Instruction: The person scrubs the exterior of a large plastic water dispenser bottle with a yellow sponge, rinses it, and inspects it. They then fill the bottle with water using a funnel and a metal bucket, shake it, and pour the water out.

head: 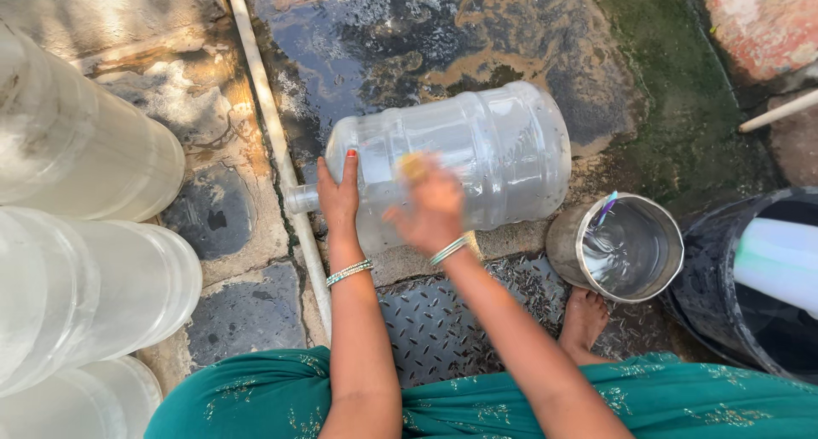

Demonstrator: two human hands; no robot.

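A large clear plastic water jug (460, 162) is lying on its side on the wet stone floor (409, 39), its neck pointing left toward a thin pale pipe (273, 132) that is running across the ground. The person's left hand (339, 196) is pressing flat against the jug's shoulder near the neck, fingers spread and steadying it rather than closing around anything. The right hand (433, 209) is blurred against the jug's side; its grip is curling around a small yellowish scrubber (415, 166), though how tightly cannot be told through the blur. Both wrists are wearing bangles.

To the right of the jug, a round steel pot (620, 247) is holding water, and just beyond it a dark bucket (724, 286) is standing at the frame's edge. A bare foot (584, 320) is resting on a patterned metal plate (443, 320) near the pot. Along the left side, several more clear jugs (85, 260) are lying stacked, well apart from the one being handled. Green fabric (247, 401) is covering the person's lap at the bottom.
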